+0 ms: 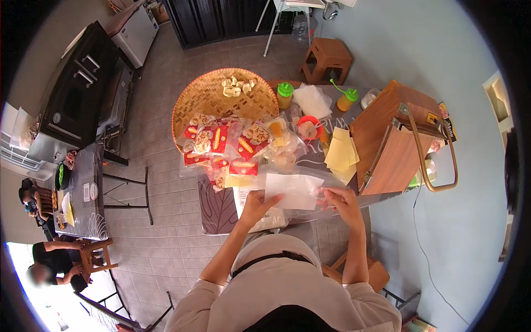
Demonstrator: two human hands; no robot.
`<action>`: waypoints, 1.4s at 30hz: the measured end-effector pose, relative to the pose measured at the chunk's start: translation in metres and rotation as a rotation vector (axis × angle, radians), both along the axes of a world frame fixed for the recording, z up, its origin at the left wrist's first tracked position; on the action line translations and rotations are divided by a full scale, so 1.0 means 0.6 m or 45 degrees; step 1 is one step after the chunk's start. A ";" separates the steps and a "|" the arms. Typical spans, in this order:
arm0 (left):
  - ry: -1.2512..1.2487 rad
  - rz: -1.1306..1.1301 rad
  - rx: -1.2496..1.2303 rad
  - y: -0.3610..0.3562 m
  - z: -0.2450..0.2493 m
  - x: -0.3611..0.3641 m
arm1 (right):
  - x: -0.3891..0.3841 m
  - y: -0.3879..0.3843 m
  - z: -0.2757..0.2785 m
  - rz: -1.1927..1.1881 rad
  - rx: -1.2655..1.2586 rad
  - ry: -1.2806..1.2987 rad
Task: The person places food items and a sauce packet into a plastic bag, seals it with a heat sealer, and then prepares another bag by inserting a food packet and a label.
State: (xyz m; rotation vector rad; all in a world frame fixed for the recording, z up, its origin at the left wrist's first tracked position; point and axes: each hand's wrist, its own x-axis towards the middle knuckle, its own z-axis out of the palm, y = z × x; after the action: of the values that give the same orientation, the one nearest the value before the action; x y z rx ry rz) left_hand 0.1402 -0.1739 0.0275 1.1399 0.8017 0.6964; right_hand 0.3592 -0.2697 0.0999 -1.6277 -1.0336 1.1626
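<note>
A white card [292, 191] with clear plastic film around it is between my two hands, above the table's near edge. My left hand [259, 205] is closed on the card's left side, thumb on top. At its right end, my right hand [341, 202] pinches the clear plastic. Just beyond lie several clear packets with red labels [214, 139], partly on a round woven tray [191, 105]. A few pale pieces [237, 87] sit on that tray. Yellow sheets [341, 152] lie to the right, near a red bowl [309, 128].
Green-capped bottles [285, 95] stand at the table's far side. A wooden box [381, 133] with a curved handle is on the right. Beyond are a brown stool [327, 60] and a wall. At far left, a person [55, 260] is near another table [88, 193].
</note>
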 end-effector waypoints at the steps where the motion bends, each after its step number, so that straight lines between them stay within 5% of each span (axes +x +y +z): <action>1: 0.053 -0.050 -0.049 0.000 -0.012 0.000 | 0.006 0.001 -0.005 -0.010 0.020 -0.019; 6: -0.075 -0.096 -0.497 -0.022 -0.088 0.041 | 0.072 0.005 -0.085 -0.038 -0.020 -0.262; 8: 0.432 0.064 0.320 -0.042 -0.101 0.067 | 0.110 0.005 -0.137 -0.029 -0.131 -0.405; 9: 0.429 0.047 0.316 -0.049 -0.103 0.073 | 0.134 0.003 -0.188 0.005 -0.108 -0.441; 11: 0.542 0.069 1.017 -0.062 -0.103 0.083 | 0.167 0.004 -0.271 0.027 -0.094 -0.479; 12: 0.504 -0.300 1.003 -0.060 -0.146 0.088 | 0.177 0.007 -0.305 0.030 -0.091 -0.506; 13: 0.507 -0.313 0.997 -0.067 -0.172 0.091 | 0.180 0.006 -0.328 0.033 -0.089 -0.527; 15: 0.918 -0.788 1.766 -0.084 -0.207 0.105 | 0.183 0.006 -0.349 -0.002 0.021 -0.441; 18: 1.126 -1.050 1.592 -0.096 -0.254 0.118 | 0.182 0.001 -0.346 0.157 -0.225 -0.918; 20: 1.069 -0.993 1.683 -0.093 -0.267 0.110 | 0.114 -0.010 -0.285 -0.415 -0.134 -1.551; 23: 1.005 -0.901 1.809 -0.094 -0.271 0.096 | 0.061 -0.049 -0.317 -0.202 -0.142 -1.741; 28: 1.021 -0.879 1.708 -0.094 -0.271 0.096 | -0.013 -0.082 -0.367 0.323 0.122 -1.541; 42: 1.132 -0.978 1.600 -0.084 -0.236 0.090 | -0.005 -0.054 -0.350 0.323 0.108 -1.708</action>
State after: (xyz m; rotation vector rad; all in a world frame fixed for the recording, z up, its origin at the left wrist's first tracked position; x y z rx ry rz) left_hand 0.1945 -0.2245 -0.1139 2.8092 0.4808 -0.1071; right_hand 0.3562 -0.3020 -0.1099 -2.2235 -2.0819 -0.0270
